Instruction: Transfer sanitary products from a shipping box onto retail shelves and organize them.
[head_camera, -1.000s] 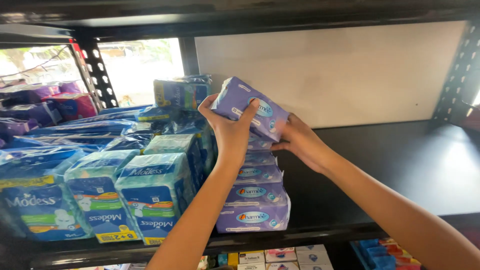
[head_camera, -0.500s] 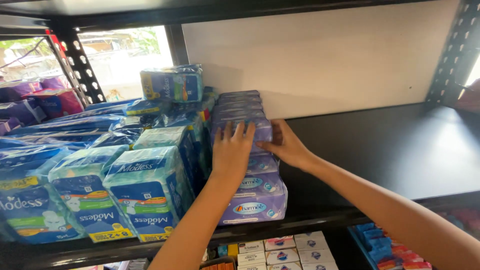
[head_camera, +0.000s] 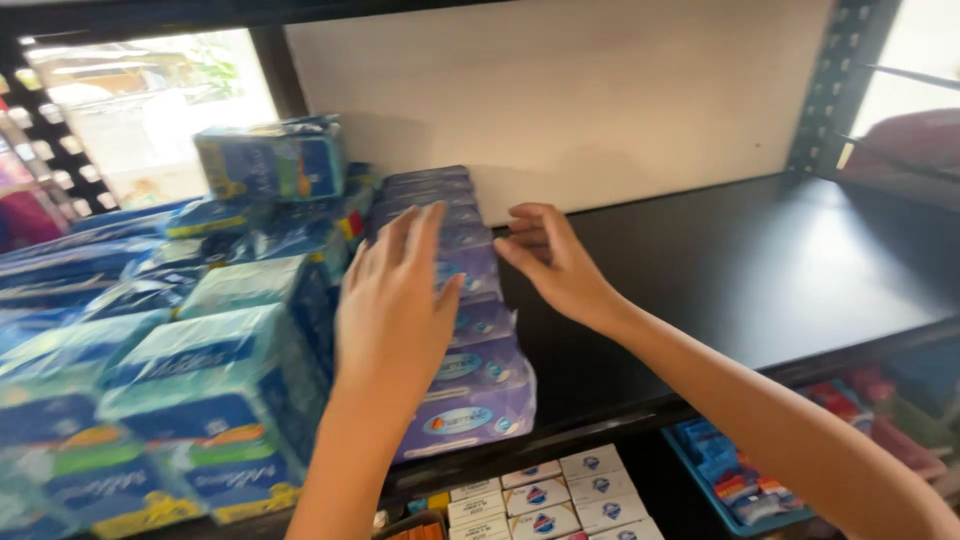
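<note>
Open black shelf (head_camera: 760, 270) to the right of the right hand (head_camera: 555, 265), bare all the way to the metal post (head_camera: 835, 90), so there's plenty of room on that side. Behind both hands the white back panel (head_camera: 560, 95) closes things off. Between the hands sits the row of purple packs (head_camera: 470, 330), blocking the middle. Left of the left hand (head_camera: 395, 300), blue packs (head_camera: 210, 390) crowd tight against the purple row, stacked high, leaving no gap. Above the hands the air is clear up to the shelf overhead.
</note>
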